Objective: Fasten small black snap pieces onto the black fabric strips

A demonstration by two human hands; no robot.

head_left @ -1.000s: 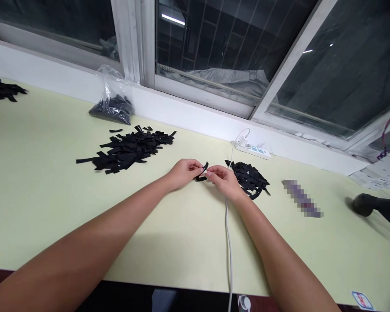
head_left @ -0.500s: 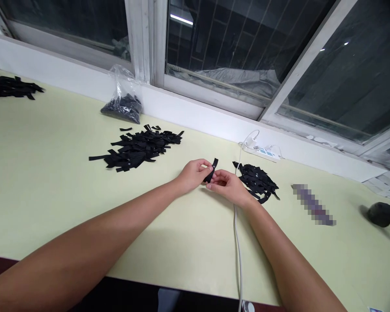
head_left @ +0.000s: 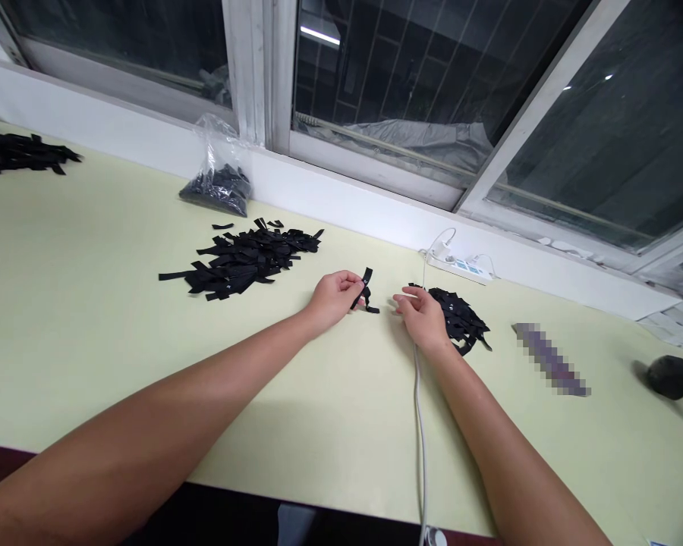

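Observation:
Between the thumb and fingers of my left hand [head_left: 335, 297] is a black fabric strip [head_left: 366, 277] with a small white mark; its lower part hangs down, bent or doubled with another strip, I cannot tell which. My right hand [head_left: 423, 315] is a short way to the right, fingers apart, with nothing visible in them. It is at the left side of a pile of black strips [head_left: 461, 315], some bearing small white marks. A larger pile of similar strips [head_left: 244, 262] lies left of my left hand.
A clear plastic bag [head_left: 219, 186] of black pieces stands by the wall. More black strips [head_left: 23, 154] lie far left. A white power strip [head_left: 458, 265] sits at the back, its cable [head_left: 420, 425] crossing the table near my right hand. A black object [head_left: 671, 377] is far right.
My right hand has let go of the black strip and moved right, opening its fingers. My left hand keeps the strip, slightly further left, and its lower end now hangs free.

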